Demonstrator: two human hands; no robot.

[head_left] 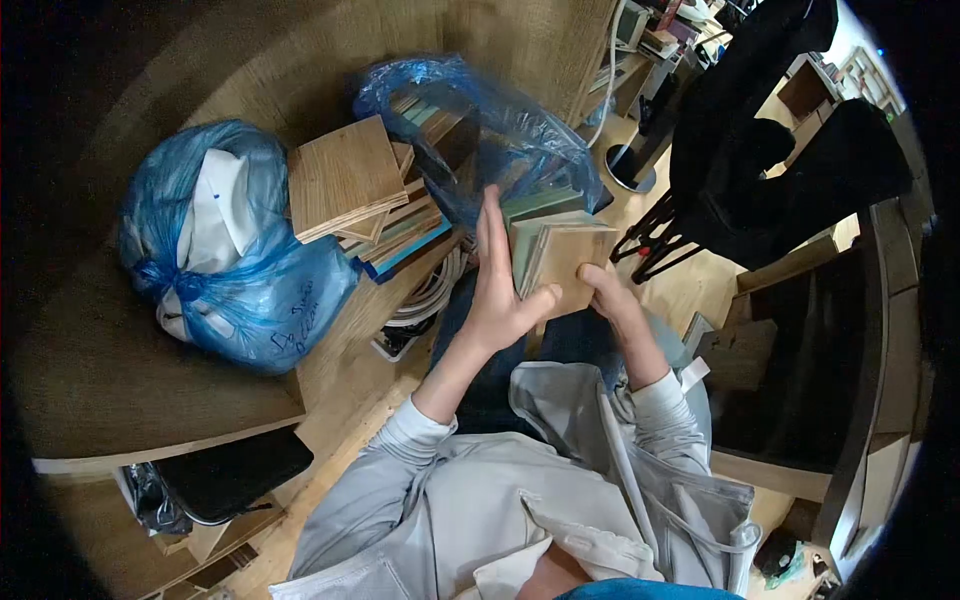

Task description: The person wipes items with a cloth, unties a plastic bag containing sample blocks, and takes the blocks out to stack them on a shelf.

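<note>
Between my two hands is a stack of small square wood sample boards [578, 255], held above my lap. Light wood faces me, and greenish boards show behind it. My left hand [500, 280] presses its palm along the stack's left side, fingers stretched upward and thumb at the lower front edge. My right hand [612, 298] grips the lower right corner, thumb on the front face; its other fingers are hidden behind. Left of the stack, on the desk, lies a loose pile of similar wood boards [348, 178]. An open blue plastic bag [520, 140] with more boards inside lies behind my hands.
A tied blue plastic bag [290, 310] with handwriting and white contents sits on the wooden desk [90, 370], left. Coiled cables [425, 300] lie below the desk edge. A black chair [760, 150] stands at the upper right, and a dark-fronted cabinet [800, 370] at the right.
</note>
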